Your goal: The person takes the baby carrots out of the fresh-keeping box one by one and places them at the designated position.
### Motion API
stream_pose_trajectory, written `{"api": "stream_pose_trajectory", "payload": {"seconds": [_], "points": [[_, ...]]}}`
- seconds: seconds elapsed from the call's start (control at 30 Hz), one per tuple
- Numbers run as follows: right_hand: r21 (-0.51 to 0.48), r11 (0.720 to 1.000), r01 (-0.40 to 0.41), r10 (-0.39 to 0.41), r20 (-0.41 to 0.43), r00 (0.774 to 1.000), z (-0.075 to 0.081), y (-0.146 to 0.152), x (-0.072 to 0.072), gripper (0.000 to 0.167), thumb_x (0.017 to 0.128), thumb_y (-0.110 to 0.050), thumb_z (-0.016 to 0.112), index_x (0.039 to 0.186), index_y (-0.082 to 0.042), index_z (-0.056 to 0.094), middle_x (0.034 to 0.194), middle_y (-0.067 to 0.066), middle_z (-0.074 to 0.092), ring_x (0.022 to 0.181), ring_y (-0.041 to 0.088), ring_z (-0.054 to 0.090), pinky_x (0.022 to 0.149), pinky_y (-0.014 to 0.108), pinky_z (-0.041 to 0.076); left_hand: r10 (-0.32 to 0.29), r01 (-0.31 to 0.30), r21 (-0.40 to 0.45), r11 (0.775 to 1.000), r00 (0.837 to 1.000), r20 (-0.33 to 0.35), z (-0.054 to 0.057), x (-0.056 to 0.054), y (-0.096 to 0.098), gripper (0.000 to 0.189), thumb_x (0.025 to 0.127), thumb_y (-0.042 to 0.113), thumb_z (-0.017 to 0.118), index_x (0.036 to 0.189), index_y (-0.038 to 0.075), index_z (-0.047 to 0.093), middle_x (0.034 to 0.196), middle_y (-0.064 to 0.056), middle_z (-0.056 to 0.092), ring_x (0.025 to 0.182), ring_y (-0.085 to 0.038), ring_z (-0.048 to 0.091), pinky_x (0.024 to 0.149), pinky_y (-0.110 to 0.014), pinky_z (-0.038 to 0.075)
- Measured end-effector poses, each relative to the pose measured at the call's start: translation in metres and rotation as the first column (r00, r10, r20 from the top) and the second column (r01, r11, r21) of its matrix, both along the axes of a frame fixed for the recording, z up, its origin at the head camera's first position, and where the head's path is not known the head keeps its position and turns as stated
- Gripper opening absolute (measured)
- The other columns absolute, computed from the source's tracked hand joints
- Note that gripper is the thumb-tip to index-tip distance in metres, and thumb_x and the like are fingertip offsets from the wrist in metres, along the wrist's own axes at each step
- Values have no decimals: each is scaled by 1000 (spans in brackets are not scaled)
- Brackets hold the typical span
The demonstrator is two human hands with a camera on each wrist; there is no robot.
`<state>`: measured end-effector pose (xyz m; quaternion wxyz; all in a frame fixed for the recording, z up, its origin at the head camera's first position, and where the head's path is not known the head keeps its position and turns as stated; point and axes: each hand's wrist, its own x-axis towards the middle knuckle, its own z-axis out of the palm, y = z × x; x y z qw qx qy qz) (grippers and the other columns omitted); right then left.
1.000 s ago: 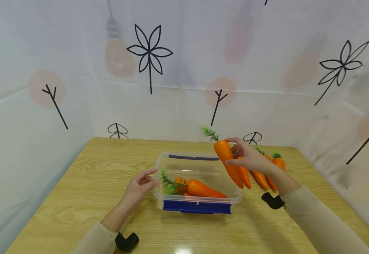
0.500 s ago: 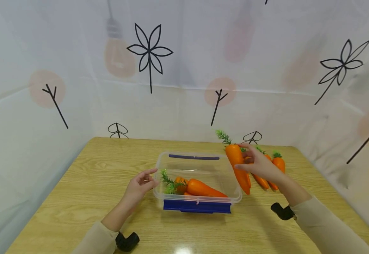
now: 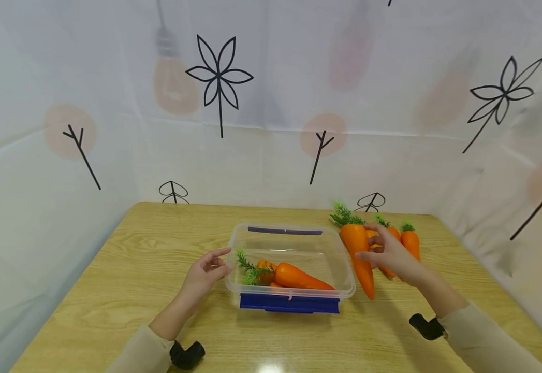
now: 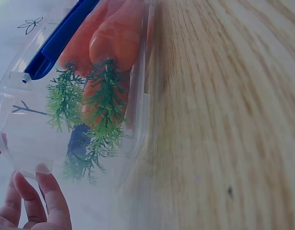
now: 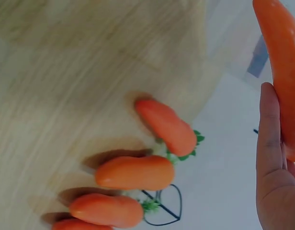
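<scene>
My right hand (image 3: 389, 255) grips an orange carrot (image 3: 358, 254) with a feathery green top, its tip pointing down and toward me. The carrot hangs just past the right rim of a clear plastic box (image 3: 345, 295) with blue clips. In the right wrist view, the fingers lie along the carrot (image 5: 287, 72). My left hand (image 3: 205, 272) is at the box's left side, thumb and index fingertips near or against the rim. In the left wrist view, fingertips of the left hand (image 4: 39, 201) meet the box's corner. Inside the box lie several carrots (image 3: 301, 277), partly overlapping.
More carrots (image 3: 410, 242) lie in a row on the wooden table (image 3: 159, 243) at the right, some hidden behind my right hand. A patterned white cloth (image 3: 271, 103) hangs behind the table. Black wrist devices (image 3: 187, 355) sit at both cuffs.
My right hand has moved right and toward me with the carrot, from over the box's right side to beyond its rim. The left hand and the box have stayed put.
</scene>
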<state>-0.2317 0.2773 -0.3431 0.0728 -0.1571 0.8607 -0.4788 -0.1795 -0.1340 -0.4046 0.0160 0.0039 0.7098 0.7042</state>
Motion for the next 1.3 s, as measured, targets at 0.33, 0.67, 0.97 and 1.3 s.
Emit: {"api": "stream_pose_trajectory", "payload": {"seconds": [0.33, 0.67, 0.97, 1.3], "points": [[-19, 999, 41, -40, 79, 996, -26, 13, 7, 80, 85, -18, 70, 139, 1, 15, 112, 26, 42, 86, 30, 58, 67, 38, 53, 0, 0, 2, 1000, 1000, -7, 0, 0, 0, 43, 87, 3, 62, 130, 4, 53, 94, -7, 51, 90, -21, 54, 84, -34, 46], [-35, 999, 30, -25, 142, 990, -44, 19, 14, 79, 83, -12, 71, 139, 1, 16, 95, 18, 46, 73, 27, 57, 61, 39, 53, 4, -4, -4, 1000, 1000, -2, 1, 1, 1, 43, 87, 4, 63, 129, 5, 54, 94, -6, 50, 91, -21, 54, 85, -35, 45], [70, 997, 24, -36, 165, 986, -54, 21, 20, 78, 79, -17, 74, 137, 4, 27, 90, 13, 49, 70, 23, 54, 59, 36, 52, 11, -11, 2, 1000, 1000, -1, 0, 0, 0, 43, 87, 3, 63, 129, 5, 55, 94, -6, 51, 91, -21, 54, 84, -34, 46], [110, 994, 28, -51, 215, 975, -56, 24, 23, 80, 79, -22, 76, 135, 8, 28, 94, 13, 53, 73, 23, 57, 62, 34, 51, 13, -13, 0, 1000, 1000, -5, 0, 0, 1, 42, 87, 3, 63, 129, 4, 55, 94, -6, 51, 90, -21, 54, 85, -35, 46]]}}
